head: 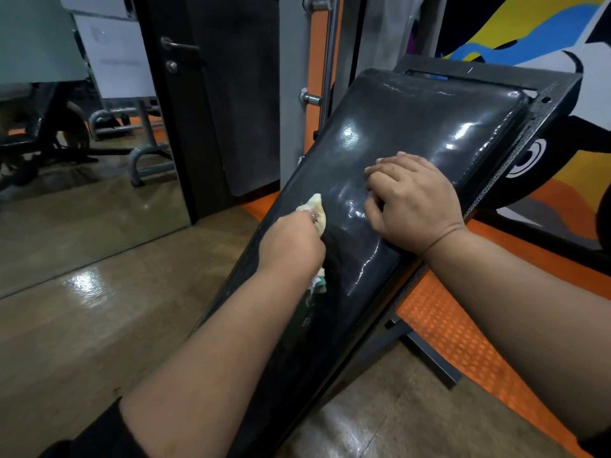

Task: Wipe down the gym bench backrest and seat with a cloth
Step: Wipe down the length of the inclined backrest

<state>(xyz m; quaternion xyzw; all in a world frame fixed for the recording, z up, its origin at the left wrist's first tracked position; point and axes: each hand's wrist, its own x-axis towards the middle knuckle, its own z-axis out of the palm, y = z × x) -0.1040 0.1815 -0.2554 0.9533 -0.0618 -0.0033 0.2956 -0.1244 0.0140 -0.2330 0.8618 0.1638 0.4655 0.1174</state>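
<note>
A glossy black padded bench backrest (406,133) slopes from the upper right down toward the bottom middle, on a black metal frame (542,104). My left hand (291,246) presses a pale yellow cloth (315,204) against the pad's left side, gripping it; a bit of cloth also shows under the wrist. My right hand (416,203) rests flat on the pad to the right of the cloth, fingers curled slightly, holding nothing. The pad shines wet around both hands. The seat is not visible.
A wooden floor (99,325) lies to the left, with a wall mirror (82,143) beside a dark door (231,94). An orange rubber mat (463,338) runs under the frame at right. A grey upright post (291,94) stands behind the pad. A painted wall (545,24) fills the far right.
</note>
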